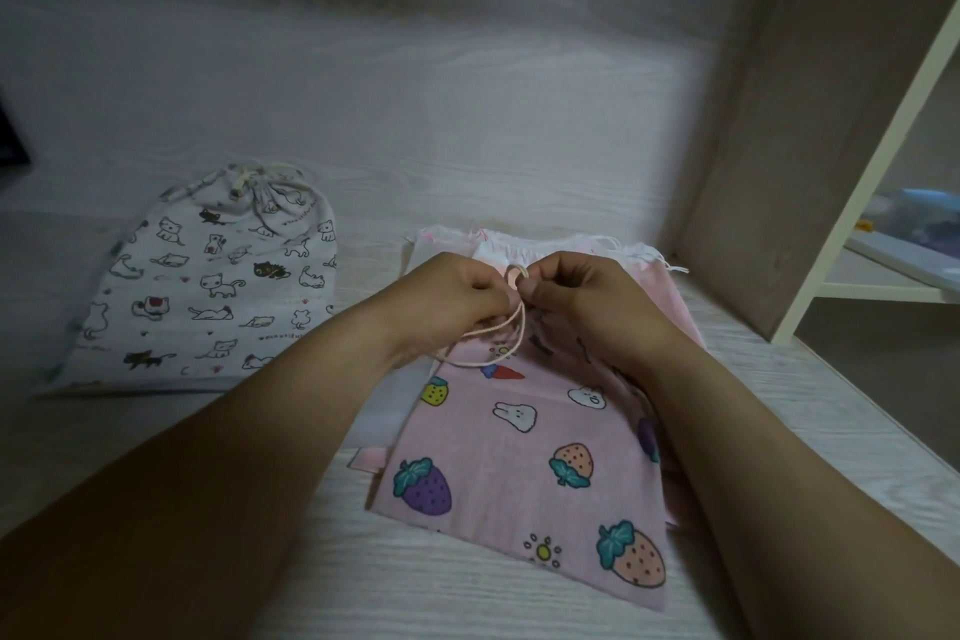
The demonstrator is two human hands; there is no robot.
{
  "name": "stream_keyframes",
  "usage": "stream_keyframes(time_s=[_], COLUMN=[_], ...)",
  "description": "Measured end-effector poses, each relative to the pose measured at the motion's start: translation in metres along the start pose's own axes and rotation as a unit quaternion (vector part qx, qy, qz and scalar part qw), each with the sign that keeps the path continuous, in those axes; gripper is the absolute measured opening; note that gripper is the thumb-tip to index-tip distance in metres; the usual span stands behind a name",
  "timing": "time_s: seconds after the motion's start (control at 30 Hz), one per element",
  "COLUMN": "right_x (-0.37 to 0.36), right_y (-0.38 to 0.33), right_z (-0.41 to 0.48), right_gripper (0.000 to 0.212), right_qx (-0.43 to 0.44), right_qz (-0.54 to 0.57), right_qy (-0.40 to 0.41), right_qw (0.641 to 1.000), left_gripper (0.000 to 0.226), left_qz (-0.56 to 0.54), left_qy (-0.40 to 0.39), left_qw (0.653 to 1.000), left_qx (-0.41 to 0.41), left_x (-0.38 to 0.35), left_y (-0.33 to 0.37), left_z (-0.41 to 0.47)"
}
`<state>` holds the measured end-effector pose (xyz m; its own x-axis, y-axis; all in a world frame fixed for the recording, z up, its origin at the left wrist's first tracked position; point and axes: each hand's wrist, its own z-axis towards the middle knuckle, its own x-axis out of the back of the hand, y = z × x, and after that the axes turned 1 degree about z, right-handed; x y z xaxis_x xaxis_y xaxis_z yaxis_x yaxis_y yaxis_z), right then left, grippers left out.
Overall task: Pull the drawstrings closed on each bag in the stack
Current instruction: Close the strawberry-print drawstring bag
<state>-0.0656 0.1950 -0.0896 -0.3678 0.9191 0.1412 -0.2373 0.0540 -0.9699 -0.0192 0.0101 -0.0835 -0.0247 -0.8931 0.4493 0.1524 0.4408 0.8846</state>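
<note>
On the pale wood-grain tabletop [467, 146], your left hand [457, 291] and right hand [576, 291] both pinch the cream drawstring [498, 338] above the pink strawberry bag [519, 473] topping the stack [597, 244], a cinched cat-print bag [208, 286] to its left.

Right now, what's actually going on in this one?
A person is working on the pink strawberry-print bag, which lies on top of a stack of other bags on the table. The fingers of the left hand and right hand both pinch its cream drawstring near the mouth, which the hands hide. A cat-print bag lies apart to the left, already cinched shut.
</note>
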Motion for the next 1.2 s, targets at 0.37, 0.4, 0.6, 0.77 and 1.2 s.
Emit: stream_keyframes(time_s=[0.37, 0.4, 0.6, 0.77, 1.2], right_x=[0.005, 0.004, 0.000, 0.000, -0.002], right_y=[0.000, 0.000, 0.003, 0.005, 0.007], right_z=[0.001, 0.001, 0.001, 0.002, 0.002], right_gripper=[0.004, 0.004, 0.005, 0.007, 0.007], right_qx=[0.008, 0.011, 0.016, 0.013, 0.059], right_qz=[0.002, 0.001, 0.000, 0.010, 0.002], right_qy=[-0.001, 0.005, 0.014, 0.001, -0.011], right_qw=[1.000, 1.000, 1.000, 1.000, 0.998], left_gripper=[0.008, 0.011, 0.015, 0.016, 0.013], left_qz=[-0.038, -0.032, -0.016, 0.006, -0.007], left_qy=[0.008, 0.013, 0.008, 0.049, 0.029], left_qw=[0.999, 0.999, 1.000, 0.998, 0.998], left_qx=[-0.034, -0.031, -0.021, -0.038, -0.051], left_x=[-0.001, -0.001, -0.005, -0.011, -0.004], left_y=[-0.009, -0.009, -0.008, -0.008, -0.011], left_z=[0.005, 0.005, 0.002, 0.004, 0.005])
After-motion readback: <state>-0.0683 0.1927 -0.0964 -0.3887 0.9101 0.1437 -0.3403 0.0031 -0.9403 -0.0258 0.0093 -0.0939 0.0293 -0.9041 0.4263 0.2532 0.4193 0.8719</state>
